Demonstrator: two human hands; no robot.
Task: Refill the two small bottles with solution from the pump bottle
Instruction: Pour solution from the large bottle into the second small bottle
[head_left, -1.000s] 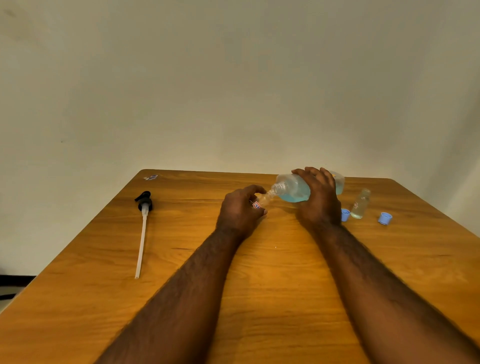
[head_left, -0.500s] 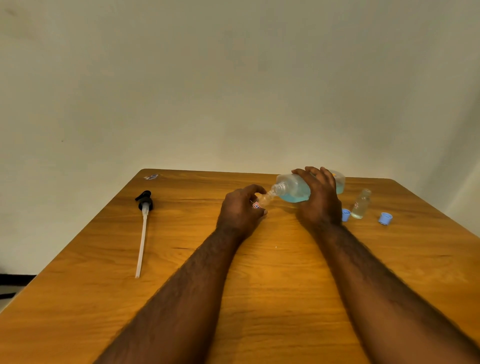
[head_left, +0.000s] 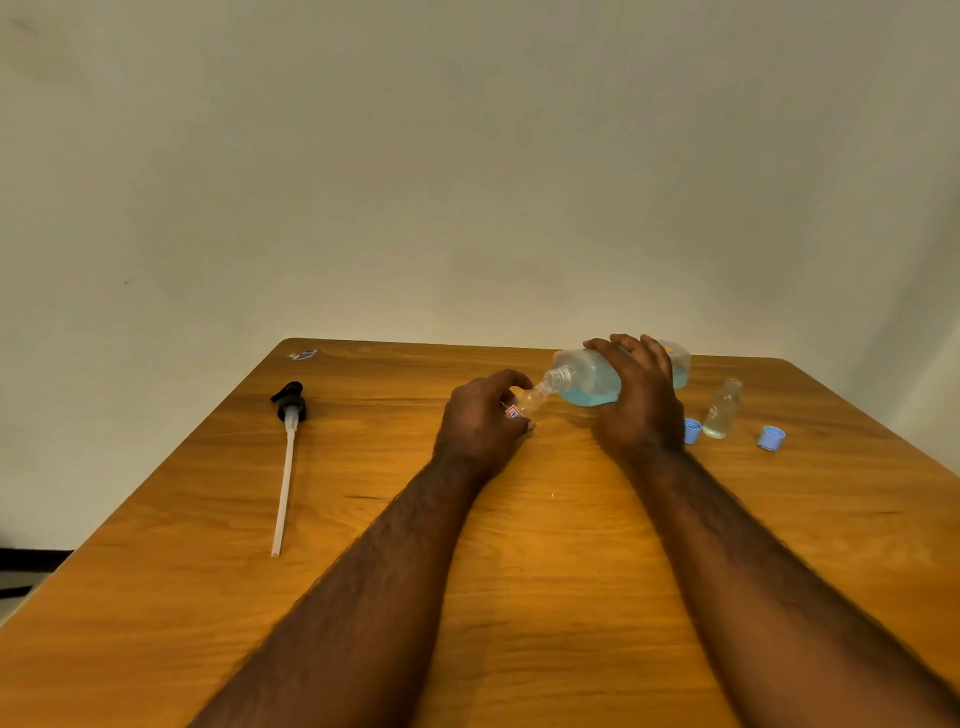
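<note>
My right hand (head_left: 640, 402) grips the large clear pump bottle (head_left: 587, 378), tipped on its side with blue solution pooled low and its open threaded neck pointing left. The neck meets the mouth of a small clear bottle (head_left: 529, 401) with a red and blue label, tilted and held in my left hand (head_left: 480, 423). A second small bottle (head_left: 723, 409) stands upright and uncapped to the right, partly filled with clear liquid. Two blue caps (head_left: 692, 431) (head_left: 771, 437) lie on either side of it.
The black pump head with its long white dip tube (head_left: 284, 470) lies on the left of the wooden table (head_left: 545, 561). A small torn label scrap (head_left: 304, 355) sits at the far left corner. A plain wall rises behind the table.
</note>
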